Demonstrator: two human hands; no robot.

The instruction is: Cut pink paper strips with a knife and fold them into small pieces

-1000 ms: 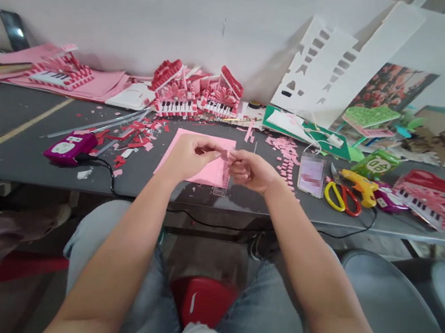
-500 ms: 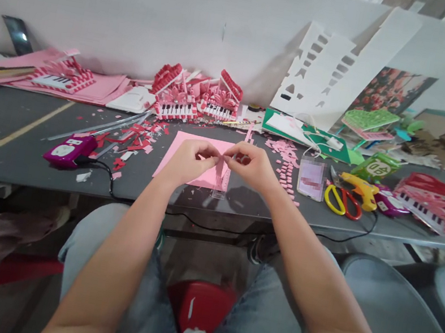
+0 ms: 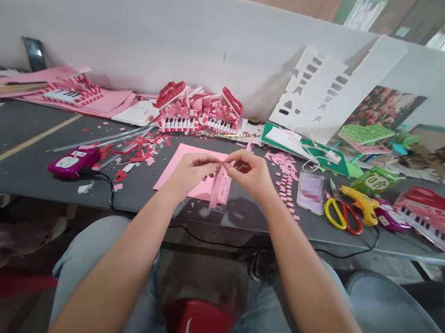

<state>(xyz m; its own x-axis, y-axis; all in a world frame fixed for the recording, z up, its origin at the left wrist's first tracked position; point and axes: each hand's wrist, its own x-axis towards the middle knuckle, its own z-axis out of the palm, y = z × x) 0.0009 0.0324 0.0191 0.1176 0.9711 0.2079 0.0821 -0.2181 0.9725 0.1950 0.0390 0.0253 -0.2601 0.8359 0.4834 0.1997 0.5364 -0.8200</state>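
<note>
Both hands meet over a pink sheet (image 3: 170,171) on the dark table. My left hand (image 3: 195,172) pinches the upper end of a narrow pink strip (image 3: 216,188), which hangs down towards me. Fingertips of my right hand (image 3: 249,174) are closed on the same end, touching the left fingertips. Beneath the strip lies a clear ruler (image 3: 223,192), partly over the sheet and partly past its near edge. Small pink rolled pieces (image 3: 286,189) lie in rows to the right of my right hand.
Purple device (image 3: 73,162) with black cable and red scraps (image 3: 139,152) lie left. Pink piano models (image 3: 179,116) stand at the back. On the right are a phone (image 3: 311,192), scissors (image 3: 343,215), a yellow glue gun (image 3: 360,205) and another piano model (image 3: 430,220).
The view has tilted up, so everything sits lower in the picture. The pink strip now hangs longer and more plainly below my fingers, which stay together.
</note>
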